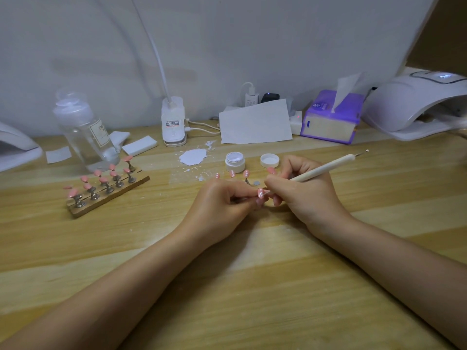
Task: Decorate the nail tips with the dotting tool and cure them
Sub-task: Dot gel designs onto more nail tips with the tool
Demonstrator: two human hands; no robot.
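The left hand (222,203) pinches a pink nail tip (260,193) with white dots, its grip closed on it just above the wooden surface (252,286). The right hand (300,190) has its grip curled round the dotting tool (326,169), lower end touching that tip. Behind sit the open white gel pot (235,161) and its lid (269,160); the curing lamp (417,104) stands far right
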